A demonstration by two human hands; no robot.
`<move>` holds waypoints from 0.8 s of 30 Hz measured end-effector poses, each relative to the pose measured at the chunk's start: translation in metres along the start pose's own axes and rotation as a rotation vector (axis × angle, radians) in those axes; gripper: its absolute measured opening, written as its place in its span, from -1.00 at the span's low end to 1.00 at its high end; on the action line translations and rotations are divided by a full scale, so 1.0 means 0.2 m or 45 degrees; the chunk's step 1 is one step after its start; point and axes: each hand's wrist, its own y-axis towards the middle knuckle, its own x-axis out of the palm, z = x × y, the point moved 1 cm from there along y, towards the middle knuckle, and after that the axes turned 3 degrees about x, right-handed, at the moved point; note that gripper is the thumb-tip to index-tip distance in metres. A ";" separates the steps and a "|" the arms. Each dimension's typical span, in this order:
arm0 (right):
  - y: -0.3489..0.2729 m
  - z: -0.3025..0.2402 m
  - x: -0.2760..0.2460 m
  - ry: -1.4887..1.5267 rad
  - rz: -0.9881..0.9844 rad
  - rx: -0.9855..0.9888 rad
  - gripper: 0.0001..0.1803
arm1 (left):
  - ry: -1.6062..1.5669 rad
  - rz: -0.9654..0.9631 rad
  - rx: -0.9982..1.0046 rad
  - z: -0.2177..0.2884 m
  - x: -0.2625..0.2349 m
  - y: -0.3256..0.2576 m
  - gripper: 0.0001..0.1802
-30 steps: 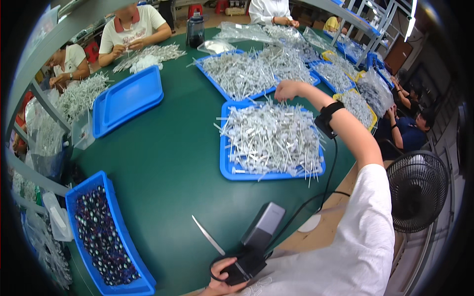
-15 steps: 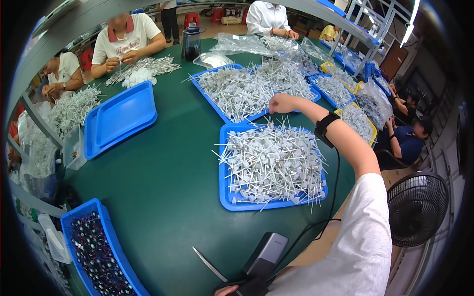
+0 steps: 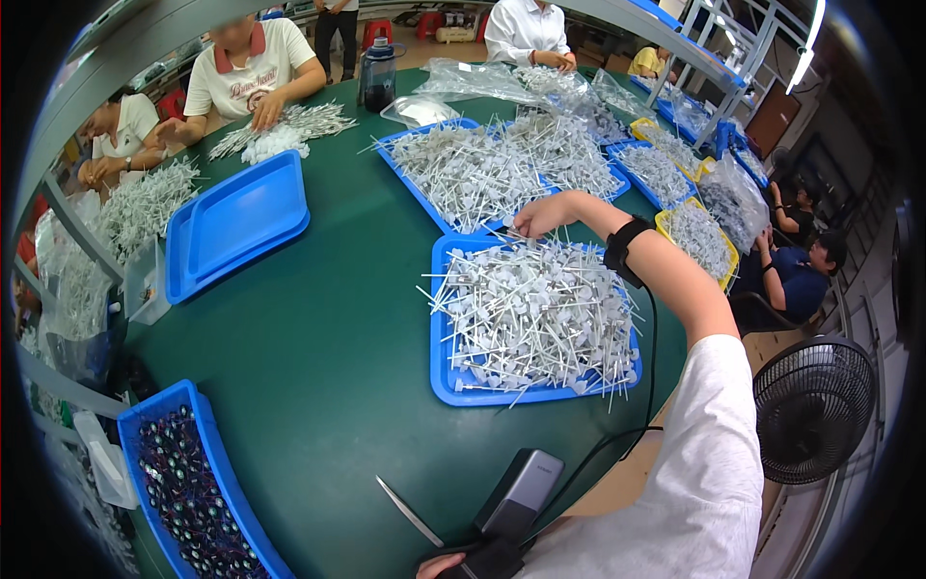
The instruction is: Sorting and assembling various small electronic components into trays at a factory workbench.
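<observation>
My right hand (image 3: 542, 215) is over the far edge of the near blue tray (image 3: 442, 372), where it meets the tray behind. Its fingers are curled together and point down; what they pinch is too small to make out. Heaped in the near tray are thin white sticks with pale translucent heads (image 3: 535, 323). Only a bit of my left hand (image 3: 441, 565) shows at the bottom edge, beside a grey and black box-shaped device (image 3: 521, 494); its fingers are mostly hidden. Metal tweezers (image 3: 409, 511) lie on the green table left of that device.
Behind stands another blue tray (image 3: 434, 214) heaped with similar sticks. Stacked blue trays (image 3: 236, 232) lie at left, and a blue bin (image 3: 207, 425) of small dark wired parts at lower left. A cable (image 3: 653, 362) runs by my arm. Co-workers sit around; a fan (image 3: 815, 410) stands right.
My right hand has moved slightly left and nearer, down to the near tray's far edge. A co-worker at the far left has lowered one hand to the pile of sticks on the table.
</observation>
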 end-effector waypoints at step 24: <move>-0.39 -0.30 0.23 -0.432 0.317 -0.476 -0.22 | 0.244 0.289 0.467 0.15 0.17 0.33 -0.61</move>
